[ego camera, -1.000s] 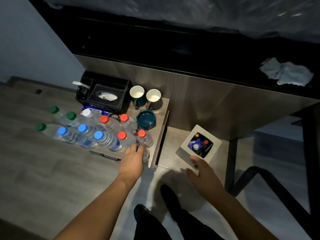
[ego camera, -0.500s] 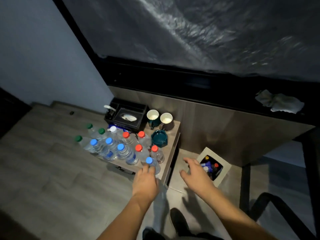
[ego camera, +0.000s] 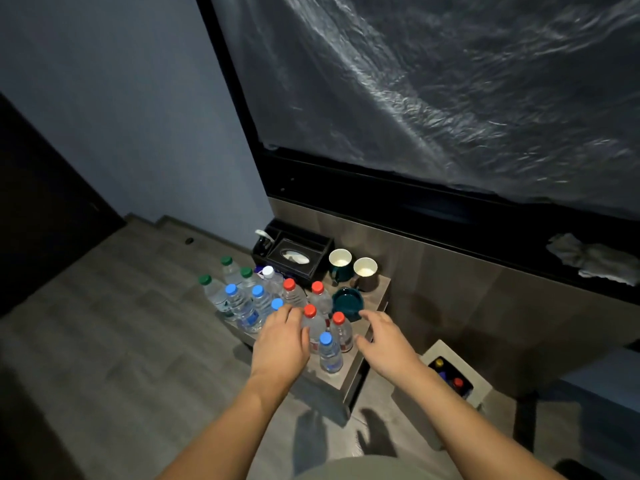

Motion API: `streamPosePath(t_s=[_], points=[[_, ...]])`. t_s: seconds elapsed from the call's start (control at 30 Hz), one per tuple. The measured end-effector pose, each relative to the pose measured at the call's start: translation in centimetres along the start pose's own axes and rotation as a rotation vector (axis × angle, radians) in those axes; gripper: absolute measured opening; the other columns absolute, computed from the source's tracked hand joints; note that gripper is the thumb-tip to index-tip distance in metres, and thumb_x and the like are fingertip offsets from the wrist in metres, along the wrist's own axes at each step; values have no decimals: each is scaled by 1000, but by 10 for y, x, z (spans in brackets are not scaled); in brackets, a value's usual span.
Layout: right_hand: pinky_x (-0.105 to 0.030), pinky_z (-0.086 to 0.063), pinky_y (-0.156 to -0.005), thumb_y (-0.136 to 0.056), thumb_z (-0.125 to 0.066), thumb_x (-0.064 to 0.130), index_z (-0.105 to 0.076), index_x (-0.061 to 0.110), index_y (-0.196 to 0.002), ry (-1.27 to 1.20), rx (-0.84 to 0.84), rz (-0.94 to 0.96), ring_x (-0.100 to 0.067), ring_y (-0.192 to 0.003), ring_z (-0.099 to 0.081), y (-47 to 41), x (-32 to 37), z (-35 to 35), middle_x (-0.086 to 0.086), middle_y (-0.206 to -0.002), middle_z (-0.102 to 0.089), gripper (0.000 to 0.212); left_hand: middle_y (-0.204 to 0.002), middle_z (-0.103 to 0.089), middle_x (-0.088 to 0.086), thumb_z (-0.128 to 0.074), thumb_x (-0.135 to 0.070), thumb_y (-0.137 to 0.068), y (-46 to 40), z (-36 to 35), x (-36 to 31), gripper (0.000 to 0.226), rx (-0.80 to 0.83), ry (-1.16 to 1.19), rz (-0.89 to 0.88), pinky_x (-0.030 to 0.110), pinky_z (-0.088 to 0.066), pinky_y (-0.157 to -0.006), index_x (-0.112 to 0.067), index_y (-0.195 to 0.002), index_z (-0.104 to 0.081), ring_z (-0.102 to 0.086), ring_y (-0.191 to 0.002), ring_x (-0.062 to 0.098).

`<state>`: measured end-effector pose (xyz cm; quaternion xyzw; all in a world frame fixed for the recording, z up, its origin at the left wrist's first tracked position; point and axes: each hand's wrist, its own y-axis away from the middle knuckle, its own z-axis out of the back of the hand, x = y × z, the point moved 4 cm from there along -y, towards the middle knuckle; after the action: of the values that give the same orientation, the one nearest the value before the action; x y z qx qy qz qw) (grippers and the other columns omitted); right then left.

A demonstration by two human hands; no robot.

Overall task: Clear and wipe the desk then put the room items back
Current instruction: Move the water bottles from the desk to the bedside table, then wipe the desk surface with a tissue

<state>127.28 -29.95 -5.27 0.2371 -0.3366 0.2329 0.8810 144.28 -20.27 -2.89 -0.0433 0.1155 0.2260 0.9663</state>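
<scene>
My left hand [ego camera: 282, 344] and right hand [ego camera: 388, 342] hover, fingers loosely spread, gripping nothing, over the bottles [ego camera: 313, 329] on the low stand [ego camera: 349, 382]. Judged step: returning items. Next: grip the red-capped bottle at 12 o'clock.

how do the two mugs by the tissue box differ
The dark green ceramic mug stands nearer the black tissue box; the brown ceramic mug stands to its right, closer to the low wooden table's edge. Their outer colours differ: green against brown. Both stand upright, with pale insides.
</scene>
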Motion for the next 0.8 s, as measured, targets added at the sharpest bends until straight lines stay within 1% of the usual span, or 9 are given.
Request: streamPosePath(t_s=[0.1,0.2,0.27,0.37,0.43,0.53,0.6,0.7,0.8], points=[[-31,-34,-110,-95,-54,27,-38,18,-145,-1,-14,-11,-19,-132,-41,0,-7,2,-2,-146,-40,53,-124,-53,0,-48,-32,-97,2,-6,-7,33,14,22,-19,34,-45,-93,-20,-128,-51,-50,-112,22],[-33,-38,-108,-94,-55,28,-40,20,-144,-29,-62,-60,-20,-128,-46,3,-17,12,-2,-145,-41,52,-129,-51,0,-45,-31,-98,1,-9,-19,36,37,41,-58,33,-44,-96,-19,-133,-48,-49,-116,20],[-35,-40,-107,-94,-55,28,-41,20,-143,-64,-124,-111,-20,-125,-48,8,-27,22,-1,-144,-42,51,-133,-49,0,-45,-30,-99,-3,-10,-28,36,47,51,-94,33,-43,-98,-19,-133,-48,-47,-120,20],[-36,-41,-107,-94,-56,27,-44,19,-142,-118,-223,-183,-19,-125,-49,24,-44,38,0,-144,-44,50,-131,-51,1,-46,-28,-98,-13,-12,-50,34,59,68,-194,34,-43,-98,-19,-130,-49,-48,-118,20],[-35,-38,-108,-94,-56,26,-45,19,-141,-141,-274,-247,-18,-127,-47,41,-57,48,1,-143,-43,49,-130,-53,2,-48,-28,-98,-20,-18,-71,34,85,83,-283,37,-44,-99,-17,-130,-51,-50,-118,22],[-29,-34,-108,-92,-57,22,-46,16,-140,-132,-363,-349,-19,-130,-44,77,-81,71,-1,-142,-45,49,-125,-57,7,-54,-25,-94,-27,-38,-114,33,165,110,-403,41,-46,-97,-12,-124,-56,-54,-114,29],[-30,-34,-108,-92,-57,21,-46,16,-140,-118,-435,-427,-21,-130,-44,108,-97,95,-3,-143,-44,49,-121,-58,10,-57,-23,-92,-28,-53,-150,32,214,133,-498,40,-46,-95,-10,-121,-58,-57,-110,32],[-32,-34,-109,-94,-56,22,-43,16,-142,-101,-523,-521,-21,-130,-43,150,-124,134,-3,-145,-42,50,-132,-52,6,-52,-27,-96,-18,-64,-212,38,275,147,-625,36,-40,-104,-13,-131,-53,-51,-120,27],[-33,-34,-110,-95,-55,25,-40,16,-144,-80,-584,-552,-21,-132,-41,170,-151,171,-3,-147,-40,52,-140,-46,1,-46,-32,-99,-10,-71,-267,40,285,160,-719,32,-35,-109,-17,-136,-48,-43,-128,22]])
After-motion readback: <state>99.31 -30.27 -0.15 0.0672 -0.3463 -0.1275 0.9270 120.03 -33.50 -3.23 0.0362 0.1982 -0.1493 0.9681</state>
